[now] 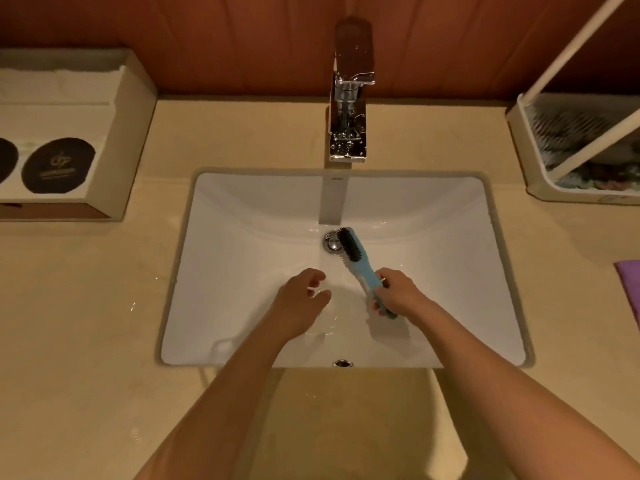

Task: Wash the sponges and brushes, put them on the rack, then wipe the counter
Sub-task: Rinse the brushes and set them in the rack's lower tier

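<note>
Brush [356,258] with a blue handle and dark bristles is held by the right hand [398,292], whose fingers wrap the lower end of the handle. Its bristle head lies low in the sink [242,188], just beside the drain [332,242] and the water stream. The left hand [301,296] hangs over the basin, fingers loosely curled, holding nothing. I judge the brush light and stiff but wet, so slippery. The handle is the right place to hold it, firmly.

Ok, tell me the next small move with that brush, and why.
Probably bring the free left hand up to rub the bristles of the brush: the right hand grips its handle, with the head over the sink below the faucet.
</note>
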`<action>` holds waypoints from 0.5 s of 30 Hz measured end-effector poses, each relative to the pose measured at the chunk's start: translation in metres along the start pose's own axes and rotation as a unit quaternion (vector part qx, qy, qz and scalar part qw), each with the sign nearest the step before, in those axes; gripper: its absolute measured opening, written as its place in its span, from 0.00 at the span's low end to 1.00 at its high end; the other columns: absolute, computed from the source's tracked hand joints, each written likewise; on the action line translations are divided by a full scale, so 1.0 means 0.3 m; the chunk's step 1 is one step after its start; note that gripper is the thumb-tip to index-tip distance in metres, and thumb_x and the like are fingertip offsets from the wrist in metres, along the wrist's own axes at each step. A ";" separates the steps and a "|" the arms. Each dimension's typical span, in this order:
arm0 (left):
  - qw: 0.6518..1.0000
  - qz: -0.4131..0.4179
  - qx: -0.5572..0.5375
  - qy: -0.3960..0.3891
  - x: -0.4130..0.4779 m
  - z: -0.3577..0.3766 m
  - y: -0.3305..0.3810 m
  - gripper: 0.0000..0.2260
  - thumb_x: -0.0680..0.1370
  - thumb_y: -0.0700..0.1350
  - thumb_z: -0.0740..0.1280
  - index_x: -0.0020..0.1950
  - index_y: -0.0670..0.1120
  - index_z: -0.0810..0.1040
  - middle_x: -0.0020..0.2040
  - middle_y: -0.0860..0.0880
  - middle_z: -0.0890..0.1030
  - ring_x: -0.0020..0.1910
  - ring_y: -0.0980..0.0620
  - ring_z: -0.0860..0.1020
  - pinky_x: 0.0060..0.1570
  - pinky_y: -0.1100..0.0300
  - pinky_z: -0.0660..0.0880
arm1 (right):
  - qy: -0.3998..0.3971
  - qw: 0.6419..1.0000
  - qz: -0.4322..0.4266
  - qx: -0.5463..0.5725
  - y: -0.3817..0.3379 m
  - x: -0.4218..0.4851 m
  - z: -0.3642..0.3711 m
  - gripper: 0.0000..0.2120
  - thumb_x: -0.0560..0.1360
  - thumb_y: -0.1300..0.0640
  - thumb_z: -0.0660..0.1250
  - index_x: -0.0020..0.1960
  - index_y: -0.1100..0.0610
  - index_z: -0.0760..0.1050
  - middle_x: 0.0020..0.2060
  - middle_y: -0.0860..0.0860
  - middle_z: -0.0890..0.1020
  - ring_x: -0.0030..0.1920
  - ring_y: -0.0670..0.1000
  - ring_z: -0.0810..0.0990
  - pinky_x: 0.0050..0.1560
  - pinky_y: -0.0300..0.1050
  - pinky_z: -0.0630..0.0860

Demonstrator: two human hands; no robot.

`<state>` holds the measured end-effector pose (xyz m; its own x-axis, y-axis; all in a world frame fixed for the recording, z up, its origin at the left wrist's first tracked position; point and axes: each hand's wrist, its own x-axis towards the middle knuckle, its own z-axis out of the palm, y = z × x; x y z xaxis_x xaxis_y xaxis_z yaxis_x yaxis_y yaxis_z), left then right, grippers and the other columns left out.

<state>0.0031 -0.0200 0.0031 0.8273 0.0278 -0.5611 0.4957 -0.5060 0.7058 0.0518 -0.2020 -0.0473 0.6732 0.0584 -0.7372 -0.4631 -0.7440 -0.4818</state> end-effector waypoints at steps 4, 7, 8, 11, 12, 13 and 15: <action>1.000 -0.010 -0.008 0.013 0.003 -0.004 0.019 0.32 0.77 0.46 0.65 0.76 0.48 0.52 0.74 0.43 0.62 0.71 0.45 0.64 0.66 0.54 0.64 | -0.054 0.990 -0.064 0.113 -0.003 -0.129 -0.059 0.10 0.78 0.65 0.54 0.53 0.59 0.73 0.36 0.53 0.76 0.31 0.49 0.73 0.30 0.36 0.71; 0.994 0.015 -0.107 0.031 -0.012 -0.013 0.080 0.34 0.78 0.46 0.65 0.77 0.52 0.47 0.76 0.44 0.57 0.73 0.45 0.62 0.65 0.55 0.63 | -0.004 0.990 -0.119 0.075 0.019 -0.197 -0.092 0.10 0.79 0.54 0.58 0.48 0.57 0.76 0.30 0.49 0.73 0.29 0.48 0.69 0.33 0.42 0.67; 0.989 0.018 -0.141 0.031 -0.015 -0.014 0.100 0.33 0.78 0.46 0.65 0.77 0.54 0.49 0.75 0.45 0.59 0.72 0.45 0.64 0.64 0.56 0.64 | 0.013 0.989 -0.136 0.054 0.029 -0.214 -0.106 0.10 0.78 0.50 0.60 0.47 0.55 0.77 0.29 0.48 0.73 0.29 0.48 0.69 0.33 0.43 0.66; 0.981 0.044 -0.186 0.023 -0.008 -0.005 0.139 0.19 0.79 0.45 0.63 0.69 0.51 0.68 0.67 0.45 0.71 0.62 0.47 0.74 0.58 0.55 0.73 | 0.059 0.982 -0.177 -0.027 0.057 -0.258 -0.147 0.09 0.76 0.46 0.63 0.47 0.50 0.79 0.30 0.49 0.73 0.31 0.48 0.69 0.35 0.43 0.64; 0.979 0.050 -0.198 0.017 -0.006 0.000 0.147 0.13 0.78 0.44 0.64 0.63 0.49 0.73 0.63 0.44 0.74 0.57 0.48 0.77 0.51 0.58 0.76 | 0.072 0.980 -0.184 -0.040 0.061 -0.273 -0.161 0.09 0.76 0.46 0.63 0.47 0.49 0.79 0.30 0.49 0.74 0.31 0.48 0.69 0.35 0.43 0.64; 0.977 0.051 -0.208 0.009 -0.007 0.011 0.155 0.09 0.78 0.43 0.64 0.58 0.47 0.76 0.59 0.43 0.76 0.51 0.49 0.78 0.44 0.62 0.78 | 0.084 0.977 -0.189 -0.048 0.069 -0.292 -0.176 0.09 0.75 0.45 0.64 0.47 0.48 0.79 0.30 0.48 0.74 0.30 0.47 0.70 0.35 0.43 0.64; 0.975 0.057 -0.214 0.005 -0.008 0.038 0.175 0.05 0.77 0.42 0.65 0.52 0.44 0.78 0.52 0.43 0.77 0.44 0.52 0.78 0.36 0.67 0.78 | 0.102 0.971 -0.204 -0.071 0.088 -0.320 -0.206 0.08 0.74 0.44 0.65 0.46 0.46 0.78 0.30 0.46 0.75 0.31 0.46 0.71 0.34 0.43 0.65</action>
<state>0.0243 -0.0566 0.0365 0.8845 0.0019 -0.4666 0.4644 -0.1010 0.8799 0.0104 -0.2684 0.0399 0.8904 0.2459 -0.3830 -0.0593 -0.7717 -0.6332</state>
